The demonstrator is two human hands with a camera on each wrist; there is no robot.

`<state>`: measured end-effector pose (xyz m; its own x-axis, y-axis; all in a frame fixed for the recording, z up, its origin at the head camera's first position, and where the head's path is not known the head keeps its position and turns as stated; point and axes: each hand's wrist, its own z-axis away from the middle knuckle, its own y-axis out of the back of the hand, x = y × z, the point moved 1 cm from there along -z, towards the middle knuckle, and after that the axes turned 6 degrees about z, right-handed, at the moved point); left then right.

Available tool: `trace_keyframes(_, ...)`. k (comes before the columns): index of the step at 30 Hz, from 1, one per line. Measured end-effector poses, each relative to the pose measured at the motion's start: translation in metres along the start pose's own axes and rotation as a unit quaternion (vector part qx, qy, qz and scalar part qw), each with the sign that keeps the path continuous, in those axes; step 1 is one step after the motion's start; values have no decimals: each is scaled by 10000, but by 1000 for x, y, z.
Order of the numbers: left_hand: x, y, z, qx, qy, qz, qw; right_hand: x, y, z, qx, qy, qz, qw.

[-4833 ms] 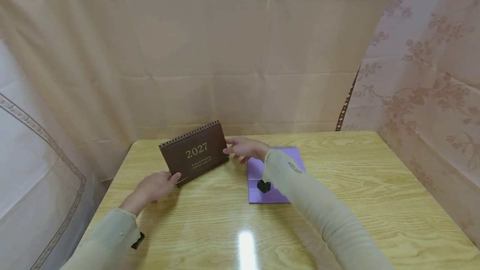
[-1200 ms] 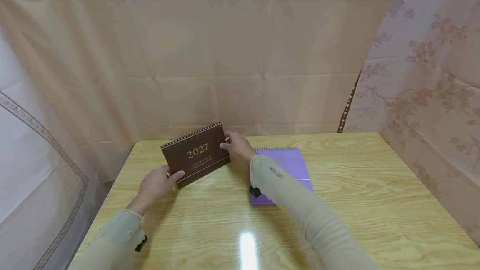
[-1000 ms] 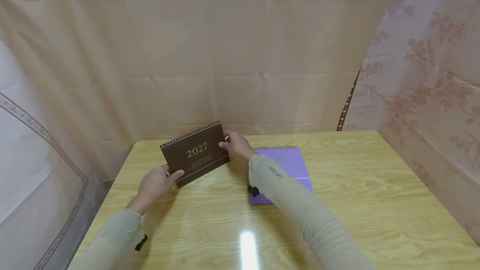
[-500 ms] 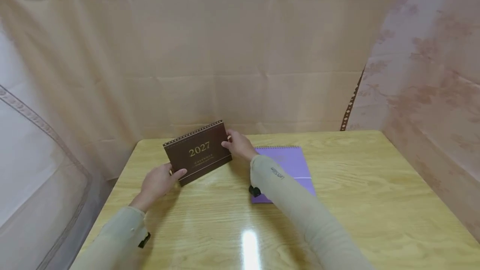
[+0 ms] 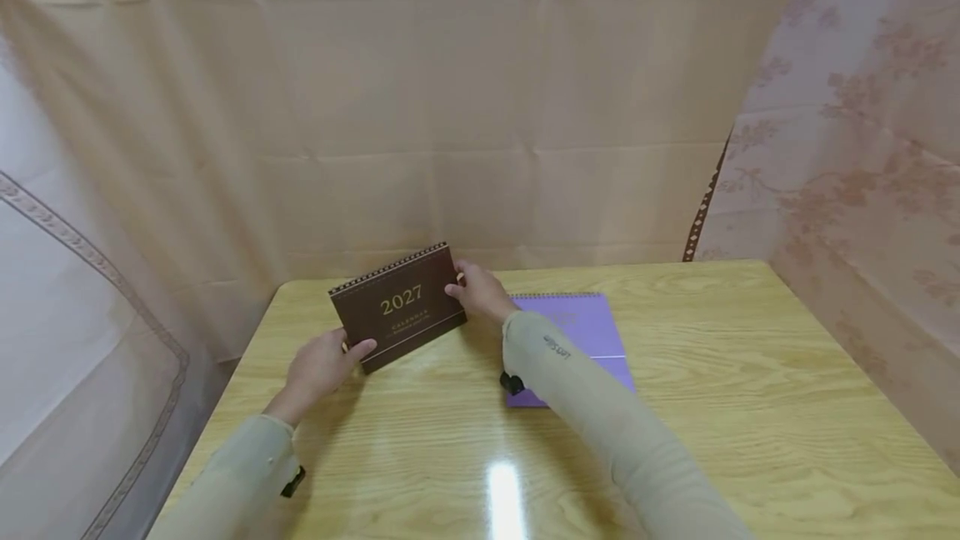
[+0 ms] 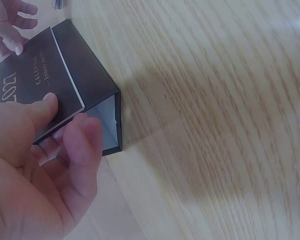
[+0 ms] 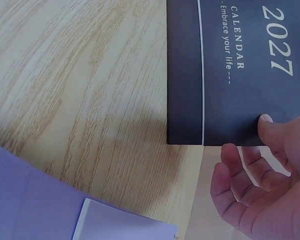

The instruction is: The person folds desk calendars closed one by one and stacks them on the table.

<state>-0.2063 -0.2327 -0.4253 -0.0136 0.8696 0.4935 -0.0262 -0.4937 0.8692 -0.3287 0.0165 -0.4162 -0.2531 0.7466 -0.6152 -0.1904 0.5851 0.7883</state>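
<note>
A dark brown 2027 desk calendar (image 5: pixel 401 307) stands tent-like at the back left of the table, its spiral binding on top. My left hand (image 5: pixel 322 369) pinches its lower left edge. In the left wrist view the thumb lies on the cover and the fingers curl behind the front panel, by the open, pale-lined side of the stand. My right hand (image 5: pixel 482 290) grips the right edge, thumb (image 7: pixel 271 132) on the front and fingers behind. A purple spiral-bound calendar (image 5: pixel 577 319) lies flat to the right, partly covered by my right forearm.
The wooden table (image 5: pixel 712 407) has a rounded back edge against a beige curtain (image 5: pixel 480 107). Patterned cloth (image 5: pixel 862 190) hangs on the right, and white cloth (image 5: pixel 67 340) on the left.
Since the earliest frame, my right hand has gone from loosely spread fingers to a grip on the brown calendar's right edge. Its forearm has shifted left. Over the last second, both hands hold nearly still.
</note>
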Motion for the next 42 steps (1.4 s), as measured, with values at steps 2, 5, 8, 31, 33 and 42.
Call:
trace_keyframes(2, 0, -1, 0, 2, -22, -14, 10000, 0, 0, 0, 4, 1, 20, 10000)
trace_keyframes(5, 0, -1, 1, -19, -29, -29, 10000, 0, 0, 1, 6, -19, 40, 10000)
trace_keyframes(8, 0, -1, 1, -38, 7, -28, 10000, 0, 0, 1, -20, -27, 75, 10000)
trace_keyframes(31, 7, 26, -8, -175, -180, 209, 9995, -5, 28, 10, 28, 198, -25, 9998)
trace_keyframes(33, 10, 30, -8, -284, -180, 345, 9988, -6, 35, 13, 16, 254, -63, 9997)
trace_keyframes(42, 40, 40, -6, -730, -300, 1053, 9913, 9, 75, 30, 173, 578, -422, 9973)
